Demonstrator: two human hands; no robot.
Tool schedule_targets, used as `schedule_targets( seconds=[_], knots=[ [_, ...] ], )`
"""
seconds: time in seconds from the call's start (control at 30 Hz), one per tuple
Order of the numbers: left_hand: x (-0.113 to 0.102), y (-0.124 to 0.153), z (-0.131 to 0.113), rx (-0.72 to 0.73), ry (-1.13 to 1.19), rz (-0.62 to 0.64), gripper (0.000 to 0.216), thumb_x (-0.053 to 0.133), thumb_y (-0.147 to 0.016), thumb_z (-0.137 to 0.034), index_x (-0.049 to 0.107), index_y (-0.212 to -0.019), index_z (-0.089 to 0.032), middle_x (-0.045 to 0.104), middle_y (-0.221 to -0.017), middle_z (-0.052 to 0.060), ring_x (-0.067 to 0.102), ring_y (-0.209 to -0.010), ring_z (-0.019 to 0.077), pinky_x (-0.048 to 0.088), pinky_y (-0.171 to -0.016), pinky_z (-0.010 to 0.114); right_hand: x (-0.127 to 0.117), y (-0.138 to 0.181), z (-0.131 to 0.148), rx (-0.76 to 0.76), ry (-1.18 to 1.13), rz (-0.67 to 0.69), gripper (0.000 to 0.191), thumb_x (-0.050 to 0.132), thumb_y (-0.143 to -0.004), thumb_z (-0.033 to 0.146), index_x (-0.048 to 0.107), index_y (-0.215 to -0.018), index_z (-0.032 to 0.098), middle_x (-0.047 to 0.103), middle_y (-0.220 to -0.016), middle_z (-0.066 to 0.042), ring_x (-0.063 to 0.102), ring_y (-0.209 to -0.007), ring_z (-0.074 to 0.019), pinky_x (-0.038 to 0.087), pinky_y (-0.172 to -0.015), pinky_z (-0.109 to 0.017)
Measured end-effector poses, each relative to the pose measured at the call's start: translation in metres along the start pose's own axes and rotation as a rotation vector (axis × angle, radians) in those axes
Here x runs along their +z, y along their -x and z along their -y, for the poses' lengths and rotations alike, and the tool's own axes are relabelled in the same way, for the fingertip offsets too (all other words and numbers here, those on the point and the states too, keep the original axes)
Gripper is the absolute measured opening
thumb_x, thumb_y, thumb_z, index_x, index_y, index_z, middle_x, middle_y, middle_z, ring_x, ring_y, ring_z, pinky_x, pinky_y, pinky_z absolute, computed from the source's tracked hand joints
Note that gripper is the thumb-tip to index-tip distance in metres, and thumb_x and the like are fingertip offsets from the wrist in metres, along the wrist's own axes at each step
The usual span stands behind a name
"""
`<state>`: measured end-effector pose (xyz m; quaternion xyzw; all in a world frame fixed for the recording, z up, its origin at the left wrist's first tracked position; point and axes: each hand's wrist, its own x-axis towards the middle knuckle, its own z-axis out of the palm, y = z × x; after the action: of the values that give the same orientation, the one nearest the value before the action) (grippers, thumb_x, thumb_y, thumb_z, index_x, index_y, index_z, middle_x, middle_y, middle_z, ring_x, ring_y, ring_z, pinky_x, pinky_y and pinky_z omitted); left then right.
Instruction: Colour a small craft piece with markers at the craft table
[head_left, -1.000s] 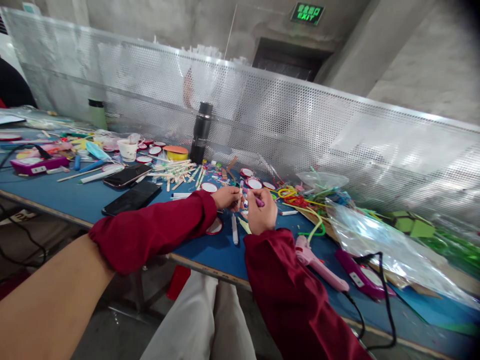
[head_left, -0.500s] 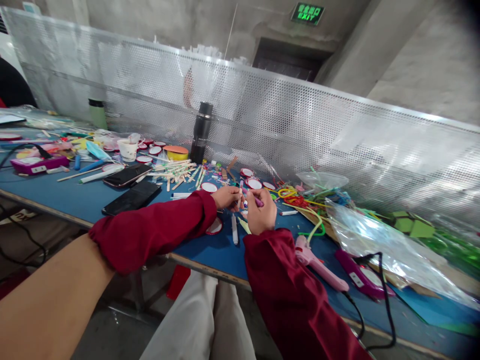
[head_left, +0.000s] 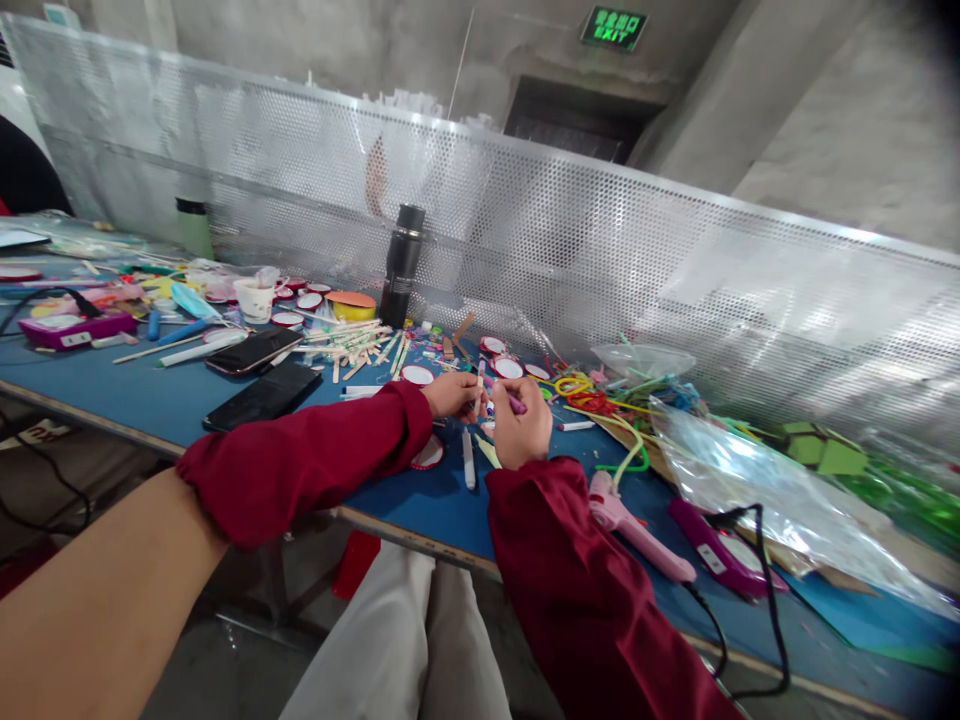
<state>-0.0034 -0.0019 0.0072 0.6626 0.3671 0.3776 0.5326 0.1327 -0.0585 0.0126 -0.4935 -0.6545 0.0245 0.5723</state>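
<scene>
Above the blue tabletop my two hands are close together. My left hand (head_left: 452,396) pinches a small craft stick (head_left: 480,382), held upright, with a purplish upper end. In my right hand (head_left: 523,428) is a purple marker (head_left: 517,404), its tip pointing at the stick; whether they touch I cannot tell. Below the hands lies a white marker (head_left: 469,460), beside a pale yellow-green strip (head_left: 487,450). A red-rimmed white disc (head_left: 429,455) rests near my left sleeve, which partly covers it.
Two phones (head_left: 264,394), a pile of craft sticks (head_left: 352,345) and a black bottle (head_left: 403,265) stand or lie to the left. On the right are a pink glue gun (head_left: 641,535), a purple corded device (head_left: 724,550) and clear plastic bags (head_left: 750,480). A perforated metal screen (head_left: 637,260) runs behind.
</scene>
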Motion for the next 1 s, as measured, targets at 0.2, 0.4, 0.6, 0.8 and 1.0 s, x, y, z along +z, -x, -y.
schedule_targets(
  seconds=[0.2,0.4,0.6,0.8,1.0],
  knots=[
    [-0.0008,-0.0013,0.0020,0.017,0.016,0.002,0.021,0.056,-0.090,-0.033,0.055,-0.081,-0.014,0.064,-0.068,0.000,0.060,-0.051,0.0066,0.049,-0.053,0.016,0.0001,-0.0007,-0.0007,0.001,0.014,-0.019,0.022,0.056,-0.087,0.041,0.064,-0.084,0.021,0.067,-0.078,-0.001,0.059,-0.070,-0.0156,0.041,-0.066,-0.027],
    [-0.0005,-0.0016,0.0012,0.012,0.013,-0.003,0.022,0.057,-0.090,-0.034,0.054,-0.081,-0.014,0.064,-0.067,-0.001,0.061,-0.052,0.0068,0.049,-0.052,0.016,-0.0004,-0.0005,0.0005,0.009,-0.006,0.016,0.020,0.056,-0.087,0.040,0.063,-0.084,0.021,0.067,-0.077,0.000,0.058,-0.069,-0.0152,0.041,-0.065,-0.026],
    [-0.0008,-0.0016,0.0014,0.005,-0.009,-0.005,0.018,0.051,-0.092,-0.029,0.055,-0.083,-0.014,0.064,-0.070,0.001,0.061,-0.053,0.0081,0.051,-0.055,0.019,-0.0007,-0.0006,-0.0003,-0.011,0.018,-0.010,0.022,0.056,-0.088,0.041,0.064,-0.084,0.021,0.067,-0.077,-0.001,0.058,-0.069,-0.0152,0.040,-0.065,-0.027],
    [-0.0007,-0.0011,0.0007,-0.008,-0.015,-0.009,0.017,0.049,-0.093,-0.028,0.056,-0.085,-0.014,0.065,-0.072,0.001,0.061,-0.054,0.0082,0.052,-0.058,0.020,-0.0002,-0.0008,-0.0012,-0.002,0.016,0.000,0.022,0.055,-0.088,0.042,0.064,-0.085,0.021,0.068,-0.077,-0.001,0.058,-0.069,-0.0159,0.040,-0.064,-0.027],
    [0.0001,-0.0004,-0.0008,-0.013,0.005,-0.008,0.016,0.045,-0.094,-0.023,0.055,-0.085,-0.014,0.064,-0.069,0.000,0.060,-0.052,0.0083,0.051,-0.055,0.020,0.0000,-0.0004,-0.0008,0.010,-0.005,0.015,0.021,0.056,-0.088,0.041,0.064,-0.084,0.021,0.068,-0.077,-0.001,0.058,-0.068,-0.0151,0.040,-0.064,-0.026]
  ],
)
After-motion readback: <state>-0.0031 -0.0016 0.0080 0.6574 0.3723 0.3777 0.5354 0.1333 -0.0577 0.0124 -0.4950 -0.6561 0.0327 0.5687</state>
